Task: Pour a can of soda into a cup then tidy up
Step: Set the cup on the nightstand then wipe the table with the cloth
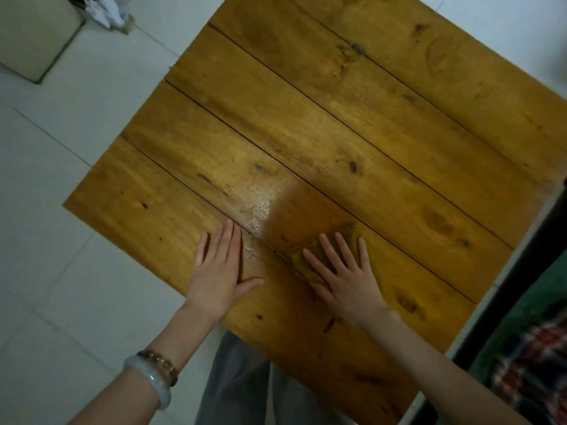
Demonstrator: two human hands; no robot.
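Note:
Neither a can nor a cup is in view. My left hand [219,271] lies flat on the wooden plank table [337,118] near its front edge, fingers together and thumb out, holding nothing. My right hand [346,277] rests palm down with spread fingers on a yellow-brown cloth [349,230] that nearly matches the wood. The cloth lies flat on the table and is mostly hidden under the hand. A pale shiny patch [257,207] shows on the planks just beyond my left hand.
White floor tiles [46,240] surround the table. A beige box [33,35] and a white bag [104,10] sit on the floor at the far left. Green and plaid fabric [527,363] lies behind a dark frame at the right.

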